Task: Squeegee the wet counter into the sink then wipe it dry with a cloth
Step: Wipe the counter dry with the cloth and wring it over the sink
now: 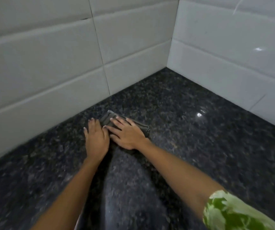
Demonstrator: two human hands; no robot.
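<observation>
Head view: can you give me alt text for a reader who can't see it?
Both hands, left hand and right hand, press flat on a dark folded cloth on a black speckled counter, near a corner of white tiled walls. A duller streak runs back toward the person.

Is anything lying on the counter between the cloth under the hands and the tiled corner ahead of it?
Nothing visible. Both the left hand and right hand press flat on the dark cloth, and the speckled counter from there to the tiled wall corner shows only bare stone and light glints.
</observation>
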